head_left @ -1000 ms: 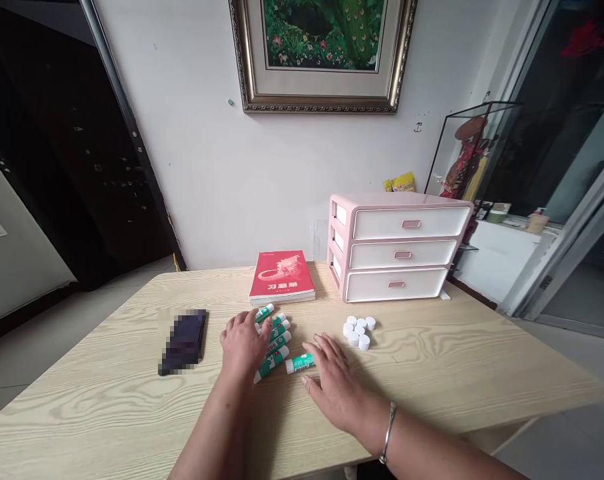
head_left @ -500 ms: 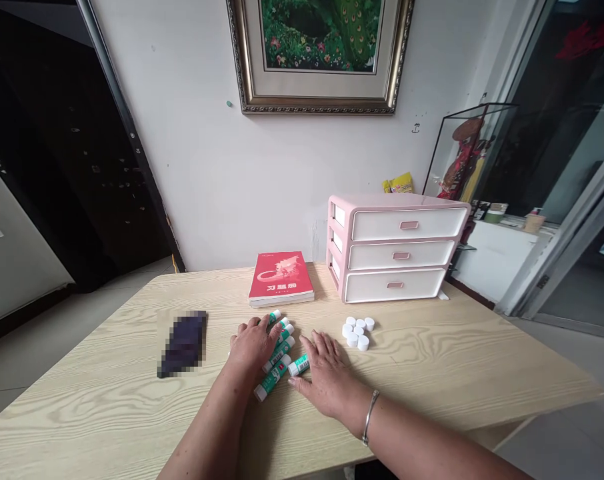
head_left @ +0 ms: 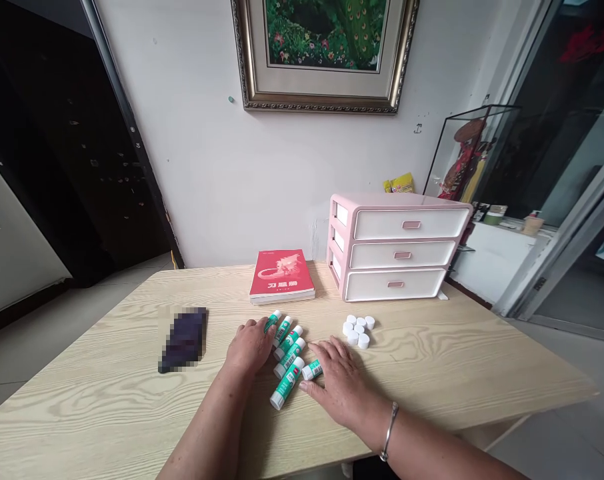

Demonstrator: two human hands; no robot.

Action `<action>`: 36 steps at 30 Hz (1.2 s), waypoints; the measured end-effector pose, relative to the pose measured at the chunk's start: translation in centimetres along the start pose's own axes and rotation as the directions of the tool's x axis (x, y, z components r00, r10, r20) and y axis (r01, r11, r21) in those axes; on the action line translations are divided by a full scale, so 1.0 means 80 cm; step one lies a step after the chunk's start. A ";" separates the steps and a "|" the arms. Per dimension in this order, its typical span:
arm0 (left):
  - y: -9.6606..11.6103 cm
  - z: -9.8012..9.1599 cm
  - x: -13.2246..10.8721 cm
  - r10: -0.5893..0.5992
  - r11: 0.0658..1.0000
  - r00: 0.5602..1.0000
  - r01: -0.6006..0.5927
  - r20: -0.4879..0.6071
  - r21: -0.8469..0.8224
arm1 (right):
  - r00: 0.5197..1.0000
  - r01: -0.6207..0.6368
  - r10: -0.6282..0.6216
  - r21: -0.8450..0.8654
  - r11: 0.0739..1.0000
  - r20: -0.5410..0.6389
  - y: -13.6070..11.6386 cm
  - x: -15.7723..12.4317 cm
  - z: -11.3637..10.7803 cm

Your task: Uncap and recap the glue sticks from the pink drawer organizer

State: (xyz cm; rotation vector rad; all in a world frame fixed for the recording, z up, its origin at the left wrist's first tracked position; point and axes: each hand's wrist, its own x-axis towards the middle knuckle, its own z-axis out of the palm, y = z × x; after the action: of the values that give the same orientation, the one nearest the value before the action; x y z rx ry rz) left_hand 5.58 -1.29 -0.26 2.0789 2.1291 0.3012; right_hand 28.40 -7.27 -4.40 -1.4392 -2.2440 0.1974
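Between the hands, glue sticks are seen in green and white, with red marks. Just right of them, caps are white. Beyond — a red book, a pink-and-white drawer unit; the table is pale wood-grained.

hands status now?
Left hand: open, flat on the glue sticks, gripping nothing.
Right hand: open, fingers against one glue stick.

My left hand and right hand lie flat on the wooden table, touching the glue sticks between them, white caps nearby.
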 end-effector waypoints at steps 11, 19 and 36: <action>-0.015 -0.001 0.004 0.001 0.997 1.000 0.000 0.018 -0.074 | 0.997 0.041 -0.037 0.066 0.997 -0.060 0.016 0.037 -0.007; 0.003 0.008 -0.005 -0.129 0.991 0.992 0.128 -0.006 -0.048 | 0.997 -0.048 0.043 -0.070 0.996 -0.068 -0.007 0.029 0.002; 0.005 -0.001 -0.010 -0.091 0.994 0.996 0.091 -0.001 -0.054 | 0.996 0.023 -0.029 -0.070 0.997 -0.088 -0.006 0.021 -0.005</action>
State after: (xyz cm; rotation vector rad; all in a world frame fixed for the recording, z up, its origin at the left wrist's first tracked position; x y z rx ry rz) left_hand 5.93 -2.07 -0.09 1.9475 2.1846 0.3465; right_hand 27.62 -6.04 -3.39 -1.4241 -2.2157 0.0475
